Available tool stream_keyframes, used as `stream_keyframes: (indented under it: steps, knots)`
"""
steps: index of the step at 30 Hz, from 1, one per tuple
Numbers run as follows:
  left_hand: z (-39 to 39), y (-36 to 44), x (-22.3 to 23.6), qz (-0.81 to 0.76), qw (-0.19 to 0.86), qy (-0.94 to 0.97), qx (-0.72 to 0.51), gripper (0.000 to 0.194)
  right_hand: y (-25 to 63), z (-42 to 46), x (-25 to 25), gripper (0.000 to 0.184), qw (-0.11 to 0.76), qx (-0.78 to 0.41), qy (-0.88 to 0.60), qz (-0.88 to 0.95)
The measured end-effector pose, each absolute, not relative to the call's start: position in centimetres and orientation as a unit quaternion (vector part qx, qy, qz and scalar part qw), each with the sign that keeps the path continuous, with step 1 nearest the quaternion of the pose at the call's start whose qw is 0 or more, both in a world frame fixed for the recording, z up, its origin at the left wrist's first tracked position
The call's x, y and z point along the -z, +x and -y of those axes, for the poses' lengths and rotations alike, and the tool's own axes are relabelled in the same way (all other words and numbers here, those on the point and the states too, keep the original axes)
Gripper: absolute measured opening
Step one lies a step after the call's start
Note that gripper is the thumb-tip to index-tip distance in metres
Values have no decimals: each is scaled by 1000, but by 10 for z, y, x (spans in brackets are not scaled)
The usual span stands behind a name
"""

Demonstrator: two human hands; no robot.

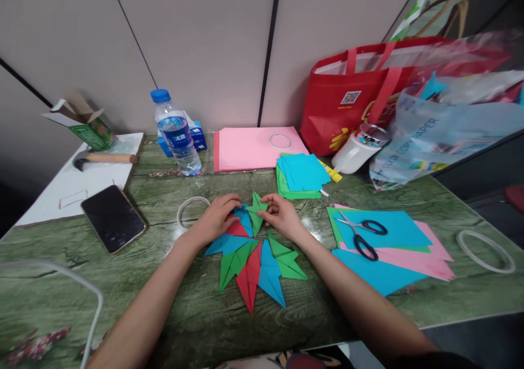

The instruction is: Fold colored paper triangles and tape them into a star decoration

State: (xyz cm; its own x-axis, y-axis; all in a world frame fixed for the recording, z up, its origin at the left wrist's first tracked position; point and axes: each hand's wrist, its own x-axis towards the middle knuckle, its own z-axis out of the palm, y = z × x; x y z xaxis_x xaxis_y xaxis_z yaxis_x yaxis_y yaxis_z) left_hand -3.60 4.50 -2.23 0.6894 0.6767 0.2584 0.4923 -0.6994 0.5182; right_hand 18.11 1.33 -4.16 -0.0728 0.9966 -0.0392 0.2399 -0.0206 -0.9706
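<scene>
A fan of folded paper points in blue, green and red [256, 262] lies on the green table [184, 314] in front of me. At its far end stands a folded green piece [256, 212]. My left hand [216, 219] rests on the red and blue pieces with its fingertips pinching the green piece's left side. My right hand [280, 215] pinches the same green piece from the right. Both hands are closed on it.
Scissors [362, 235] lie on blue, pink and green sheets to the right. Small blue and green squares [303, 175], pink paper [254, 146], a water bottle [176, 131], a phone [113, 218], tape rings [191, 210] and a red bag [360, 93] surround the work.
</scene>
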Motion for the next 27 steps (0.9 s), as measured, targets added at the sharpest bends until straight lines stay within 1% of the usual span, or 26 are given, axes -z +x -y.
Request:
stream_keyframes:
  steps: [8,11,16,21,27]
  knots:
    - [-54,-34,17,-327,256,885,-212,16,181,-12,41,24,397,-452,-552,578]
    - [-60,-34,17,-341,270,878,-202,19,180,-11,39,22,394,-444,-554,583]
    - [-66,-32,14,-355,278,875,-175,25,179,-9,38,21,394,-384,-567,613]
    - [-67,-33,16,-354,294,867,-192,28,179,-10,38,21,390,-360,-569,628]
    - [-66,-32,19,-342,307,862,-213,23,180,-11,35,20,381,-361,-564,638]
